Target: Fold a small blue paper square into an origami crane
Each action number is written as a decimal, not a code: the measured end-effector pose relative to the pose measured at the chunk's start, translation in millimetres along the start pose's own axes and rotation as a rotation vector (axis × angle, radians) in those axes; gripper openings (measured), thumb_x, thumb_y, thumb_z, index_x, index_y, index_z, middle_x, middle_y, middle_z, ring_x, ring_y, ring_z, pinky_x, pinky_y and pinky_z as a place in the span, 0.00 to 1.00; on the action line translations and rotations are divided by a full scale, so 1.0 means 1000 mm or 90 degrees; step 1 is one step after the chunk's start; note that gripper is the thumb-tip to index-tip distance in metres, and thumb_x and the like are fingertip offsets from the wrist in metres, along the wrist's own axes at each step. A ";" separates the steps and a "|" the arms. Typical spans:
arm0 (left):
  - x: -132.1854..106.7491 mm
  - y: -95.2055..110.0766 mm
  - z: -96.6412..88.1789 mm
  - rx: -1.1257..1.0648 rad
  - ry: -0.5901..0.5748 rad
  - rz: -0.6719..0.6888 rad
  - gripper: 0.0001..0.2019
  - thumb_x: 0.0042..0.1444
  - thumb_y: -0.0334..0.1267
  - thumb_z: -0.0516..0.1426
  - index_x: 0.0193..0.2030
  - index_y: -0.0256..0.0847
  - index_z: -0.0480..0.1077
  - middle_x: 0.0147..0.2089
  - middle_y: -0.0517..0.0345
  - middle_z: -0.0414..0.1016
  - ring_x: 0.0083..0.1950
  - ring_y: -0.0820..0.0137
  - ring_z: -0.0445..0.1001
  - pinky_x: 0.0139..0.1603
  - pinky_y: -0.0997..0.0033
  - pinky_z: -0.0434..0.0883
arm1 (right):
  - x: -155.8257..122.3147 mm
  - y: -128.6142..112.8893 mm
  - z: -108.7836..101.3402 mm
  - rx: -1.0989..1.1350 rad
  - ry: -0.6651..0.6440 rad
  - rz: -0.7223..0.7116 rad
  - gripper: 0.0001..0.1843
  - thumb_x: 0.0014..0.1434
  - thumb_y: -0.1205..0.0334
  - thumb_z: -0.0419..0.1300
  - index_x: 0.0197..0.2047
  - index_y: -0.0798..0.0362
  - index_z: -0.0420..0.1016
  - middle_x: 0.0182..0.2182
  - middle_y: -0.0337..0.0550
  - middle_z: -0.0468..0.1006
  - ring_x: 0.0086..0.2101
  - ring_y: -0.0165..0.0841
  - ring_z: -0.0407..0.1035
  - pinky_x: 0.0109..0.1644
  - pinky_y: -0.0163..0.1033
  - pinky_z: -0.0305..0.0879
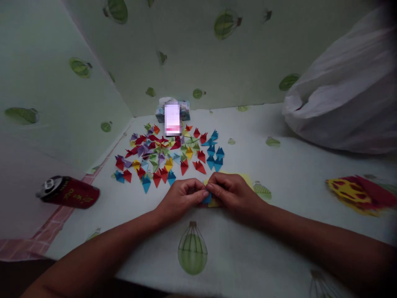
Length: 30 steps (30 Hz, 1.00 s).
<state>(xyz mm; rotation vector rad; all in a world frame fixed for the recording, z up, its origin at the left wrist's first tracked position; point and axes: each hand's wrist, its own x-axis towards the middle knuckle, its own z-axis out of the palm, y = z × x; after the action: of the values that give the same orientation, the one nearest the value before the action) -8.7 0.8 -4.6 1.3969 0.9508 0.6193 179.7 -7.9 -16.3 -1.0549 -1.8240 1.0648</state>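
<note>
- Blue paper piece (207,199), small: located just on the near side of the folded-paper cluster, right of its middle; held between the two hands.
- Left hand (186,193): thumb and fingers pinched on the blue piece, just nearer than the cluster.
- Right hand (234,190): likewise pinched on it, its thumb tip almost meeting the left one.
- Folded-paper cluster (168,164), landmark: many small pointed pieces in red, blue, yellow, green and purple.
- Yellow sheet (247,179): nearer than the cluster's right end, under the right hand.
- Lit screen (173,118): at the cluster's far edge, a patterned packet (185,111) behind it.
- Red can (70,192): left of the cluster.
- Red and yellow cut paper (347,192): well right of the cluster.
- White bag (344,95): far right of the cluster.
- Risk, as judged: a thumb slip on so small a piece could skew a crease; too hard a pinch could crumple it.
- Risk, as judged: a left-hand knuckle swung forward could scatter the cluster's nearest pieces, light as they seem.
- Obscured: most of the blue piece, by fingers; its folds unreadable. Screen content pixelated. Bag cut off by the frame. Can: standing or lying, cannot tell. Lighting dim.
</note>
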 end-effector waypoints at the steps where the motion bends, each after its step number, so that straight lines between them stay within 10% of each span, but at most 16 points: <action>1: -0.001 0.001 0.000 -0.007 0.000 -0.006 0.10 0.54 0.41 0.62 0.31 0.35 0.71 0.27 0.61 0.72 0.28 0.76 0.69 0.31 0.75 0.66 | 0.000 0.000 0.000 0.000 0.012 -0.003 0.15 0.63 0.59 0.55 0.25 0.53 0.66 0.20 0.35 0.66 0.23 0.27 0.58 0.28 0.34 0.54; 30: -0.004 -0.001 0.002 0.033 0.036 0.039 0.11 0.57 0.42 0.60 0.29 0.37 0.68 0.25 0.61 0.72 0.24 0.76 0.69 0.28 0.76 0.66 | -0.004 -0.006 0.003 0.027 0.052 0.012 0.14 0.65 0.60 0.54 0.28 0.53 0.69 0.19 0.36 0.69 0.21 0.27 0.62 0.28 0.34 0.58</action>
<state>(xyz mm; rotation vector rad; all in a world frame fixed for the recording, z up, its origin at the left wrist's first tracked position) -9.3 -3.8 -4.8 1.4660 0.9782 0.6877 176.5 -14.5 -13.1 -1.0762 -1.7220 1.0512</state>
